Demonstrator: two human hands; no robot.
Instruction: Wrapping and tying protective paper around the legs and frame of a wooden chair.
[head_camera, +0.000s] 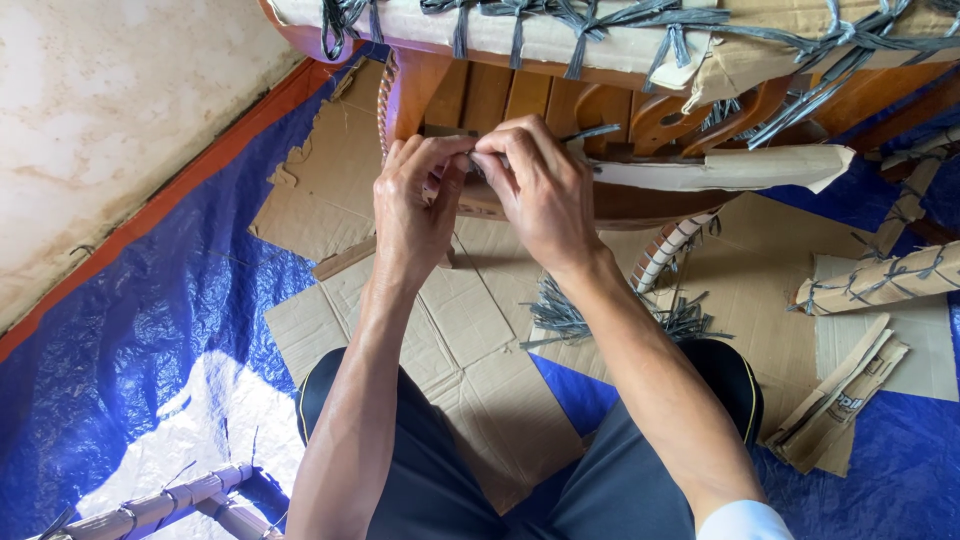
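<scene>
While both hands pinch the thin grey plastic strap (590, 131) against the brown wooden chair frame (520, 95), left hand (415, 200) and right hand (535, 185) should keep it taut, I judge.

Grey strap (590, 132) end hidden within hands; wooden furniture (560, 100) cut off at top edge.

Bare forearms, a white sleeve edge at the right elbow, and dark trousers with thin yellow piping.
</scene>
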